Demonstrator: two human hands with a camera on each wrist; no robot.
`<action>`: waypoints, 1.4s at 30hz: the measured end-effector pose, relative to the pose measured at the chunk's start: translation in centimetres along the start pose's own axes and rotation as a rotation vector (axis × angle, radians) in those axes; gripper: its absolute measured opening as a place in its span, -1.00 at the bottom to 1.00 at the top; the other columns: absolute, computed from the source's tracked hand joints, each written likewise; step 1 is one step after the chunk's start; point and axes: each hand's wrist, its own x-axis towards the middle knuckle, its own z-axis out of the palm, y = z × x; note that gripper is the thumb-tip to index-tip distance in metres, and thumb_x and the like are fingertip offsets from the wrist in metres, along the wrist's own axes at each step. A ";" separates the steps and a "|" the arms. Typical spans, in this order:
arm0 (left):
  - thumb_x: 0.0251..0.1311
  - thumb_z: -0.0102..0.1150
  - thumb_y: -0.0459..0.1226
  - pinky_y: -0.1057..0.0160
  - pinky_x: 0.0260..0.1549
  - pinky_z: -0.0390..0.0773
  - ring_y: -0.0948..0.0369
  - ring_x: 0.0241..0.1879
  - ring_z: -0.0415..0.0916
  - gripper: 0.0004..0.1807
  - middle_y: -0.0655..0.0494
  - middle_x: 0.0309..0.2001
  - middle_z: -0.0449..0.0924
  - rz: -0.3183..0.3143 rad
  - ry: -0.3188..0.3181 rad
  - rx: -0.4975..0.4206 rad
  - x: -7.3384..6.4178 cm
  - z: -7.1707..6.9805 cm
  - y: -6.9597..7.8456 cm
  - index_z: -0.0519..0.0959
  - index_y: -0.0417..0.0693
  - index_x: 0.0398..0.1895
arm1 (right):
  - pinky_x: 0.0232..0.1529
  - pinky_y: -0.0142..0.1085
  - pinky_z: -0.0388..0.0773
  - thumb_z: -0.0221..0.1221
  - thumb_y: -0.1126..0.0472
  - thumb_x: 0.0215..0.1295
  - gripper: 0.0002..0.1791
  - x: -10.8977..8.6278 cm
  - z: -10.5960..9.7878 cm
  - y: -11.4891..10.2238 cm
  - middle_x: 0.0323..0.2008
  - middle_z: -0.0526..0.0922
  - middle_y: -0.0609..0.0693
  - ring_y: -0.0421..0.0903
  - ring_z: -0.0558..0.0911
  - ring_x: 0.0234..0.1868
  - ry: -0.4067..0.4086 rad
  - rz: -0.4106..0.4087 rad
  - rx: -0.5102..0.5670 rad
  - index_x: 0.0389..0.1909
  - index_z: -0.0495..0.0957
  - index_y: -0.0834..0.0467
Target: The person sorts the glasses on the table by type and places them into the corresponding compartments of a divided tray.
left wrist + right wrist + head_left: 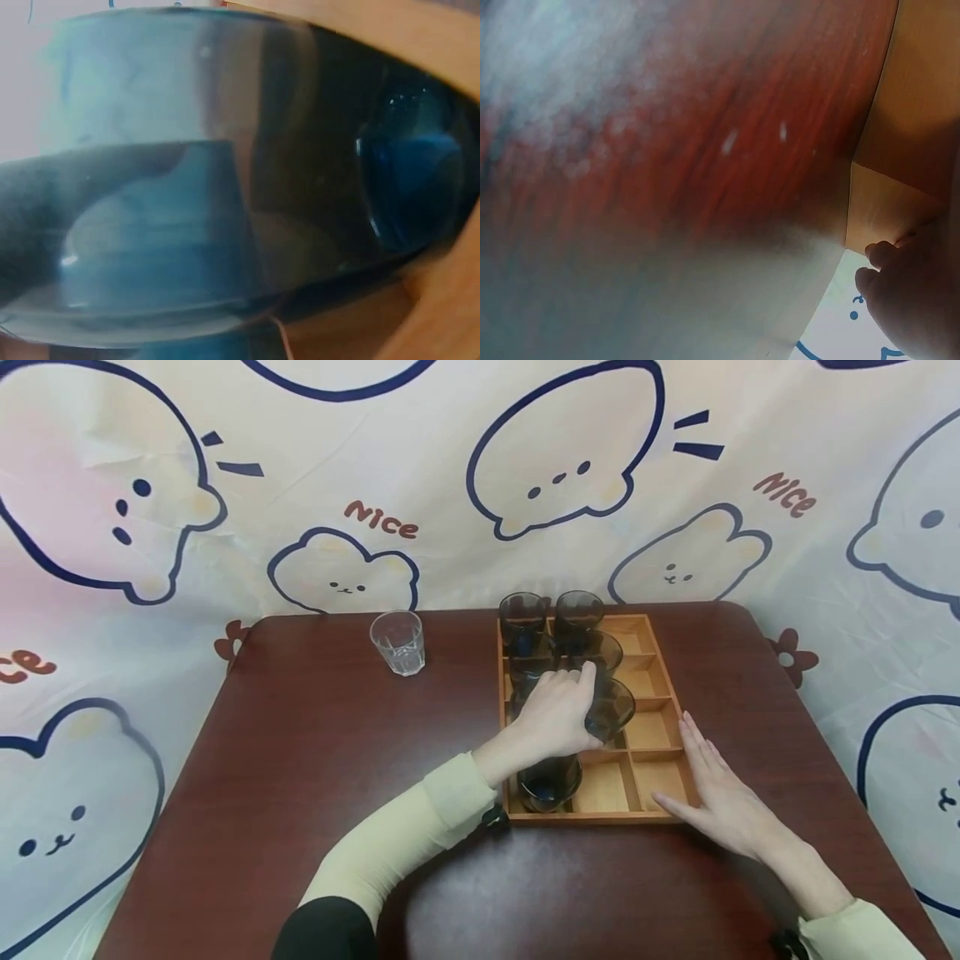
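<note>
My left hand (557, 714) grips a dark tinted glass (612, 708) in the middle column of a wooden divided tray (600, 818), and partly covers the glasses beside it. Close up in the left wrist view, a dark glass wall (150, 247) fills most of the picture. More dark glasses stand in the left and middle columns, among them one at the near left corner (550, 783). My right hand (723, 797) rests with extended fingers along the tray's right edge, its thumb over the near right compartment. The right wrist view shows those fingers (900, 292) against the wood.
A clear glass (399, 647) stands apart on the dark red-brown table (315, 735), towards the back left. The tray's right column shows bare wooden compartments (652, 724). Behind the table hangs a cartoon-printed cloth (450, 568).
</note>
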 end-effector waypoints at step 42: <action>0.52 0.15 0.32 -0.30 0.67 0.21 -0.15 0.67 0.26 -0.17 -0.12 0.63 0.38 0.005 0.224 0.064 -4.5 -5.1 -6.8 0.37 0.12 0.67 | 0.63 -0.60 -0.53 0.34 -0.25 0.49 0.33 0.0 0.0 -0.1 0.84 -0.37 0.14 0.24 -0.14 0.84 0.003 -0.001 0.018 0.81 -0.45 0.10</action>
